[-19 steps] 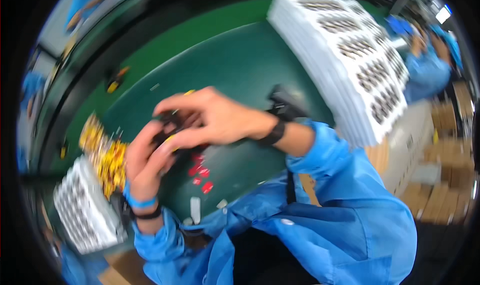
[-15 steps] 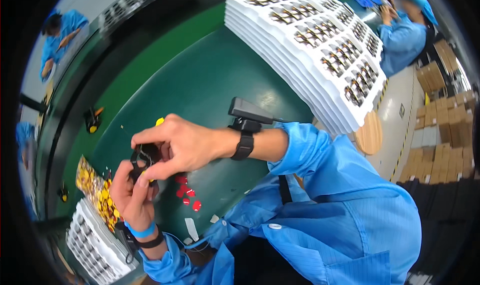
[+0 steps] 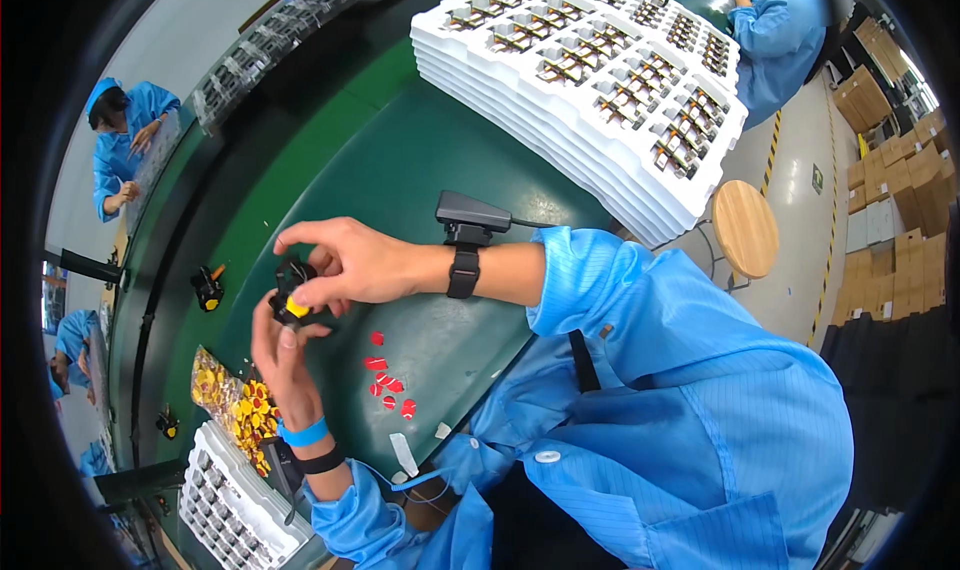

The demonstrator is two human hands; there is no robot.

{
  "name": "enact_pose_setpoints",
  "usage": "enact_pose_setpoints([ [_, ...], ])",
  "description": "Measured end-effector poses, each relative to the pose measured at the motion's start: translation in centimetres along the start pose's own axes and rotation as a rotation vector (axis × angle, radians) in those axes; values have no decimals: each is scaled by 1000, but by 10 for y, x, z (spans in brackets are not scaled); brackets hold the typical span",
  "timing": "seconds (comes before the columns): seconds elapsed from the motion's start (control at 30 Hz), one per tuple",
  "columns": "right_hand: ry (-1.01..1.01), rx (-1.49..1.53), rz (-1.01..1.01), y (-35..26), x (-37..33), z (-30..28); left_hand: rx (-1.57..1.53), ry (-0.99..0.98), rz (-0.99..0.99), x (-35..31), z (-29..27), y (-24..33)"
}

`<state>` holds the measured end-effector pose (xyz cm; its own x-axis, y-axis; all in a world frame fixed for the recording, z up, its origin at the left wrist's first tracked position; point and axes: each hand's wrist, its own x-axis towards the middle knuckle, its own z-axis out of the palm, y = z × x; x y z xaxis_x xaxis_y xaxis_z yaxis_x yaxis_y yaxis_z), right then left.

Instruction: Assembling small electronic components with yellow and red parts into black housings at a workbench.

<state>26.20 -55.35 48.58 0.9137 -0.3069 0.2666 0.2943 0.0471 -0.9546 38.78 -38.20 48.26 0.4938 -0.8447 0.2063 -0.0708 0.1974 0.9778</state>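
Note:
A small black plastic part [image 3: 292, 276] with a yellow round piece [image 3: 297, 308] on it is held between my two hands above the green table. My left hand [image 3: 282, 355] grips it from below, its fingers curled around the lower side. From the right, my right hand [image 3: 355, 262] holds the same part; its thumb presses by the yellow piece and its index finger arches over the top. My fingers hide much of the part. Several red pieces [image 3: 385, 382] lie on the table below my right hand. Beside my left wrist are loose yellow round pieces [image 3: 257, 417] and a clear bag [image 3: 212, 382] of them.
Stacked white trays [image 3: 560, 135] of small parts stand at the far right. Another white tray [image 3: 225, 500] is at the lower left. A green belt to the left carries black-and-yellow parts [image 3: 207, 288]. A wooden stool [image 3: 745, 228] and co-workers [image 3: 130, 140] are beyond.
The black part has turned in my hands, so its yellow piece now shows. My right index finger has lifted and arches wider. The whole view has shifted slightly.

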Motion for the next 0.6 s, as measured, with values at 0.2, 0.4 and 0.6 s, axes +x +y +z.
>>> enact_pose_setpoints([
  [0.2, -24, -373, -134, -14, -27, -1, -96, -14, -88, -7, 6, -11],
  [0.4, 461, -1057, -284, -96, -128, -24, 307, -56, 98, -19, 4, 12],
  [0.6, 708, -1703, 405, -166, -182, -168, 712, -137, 347, -23, 26, 19],
])
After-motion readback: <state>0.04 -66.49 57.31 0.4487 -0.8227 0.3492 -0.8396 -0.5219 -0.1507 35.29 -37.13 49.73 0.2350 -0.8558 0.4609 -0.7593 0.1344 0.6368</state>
